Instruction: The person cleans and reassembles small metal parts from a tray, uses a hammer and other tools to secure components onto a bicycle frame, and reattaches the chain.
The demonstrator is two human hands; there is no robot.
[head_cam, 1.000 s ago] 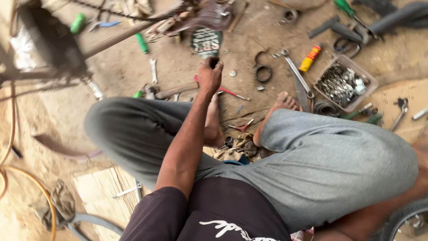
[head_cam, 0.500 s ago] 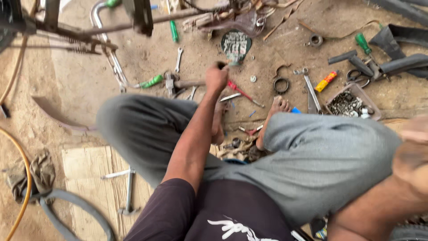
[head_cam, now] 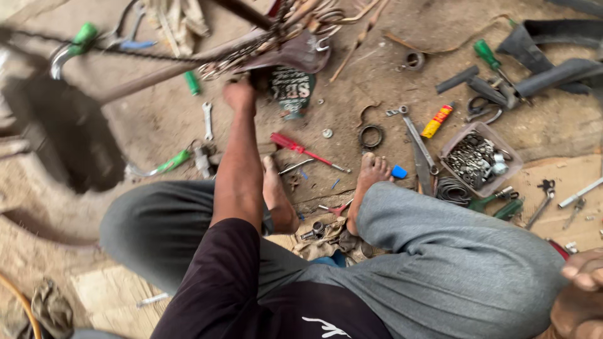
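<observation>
Left hand (head_cam: pixel 240 94): having moved farther out, fingers now closing on dark bicycle saddle (head_cam: pixel 295 56) | right hand (head_cam: pixel 581 295): near right edge, finger state indeterminable | red-handled screwdriver (head_cam: pixel 295 147) lying untouched on floor.

A dirt floor (head_cam: pixel 157 119) strewn with tools: a red-handled screwdriver (head_cam: pixel 301 149), a small spanner (head_cam: pixel 207 120), a tray of metal parts (head_cam: pixel 480 158), flattened cardboard (head_cam: pixel 568 182).
</observation>
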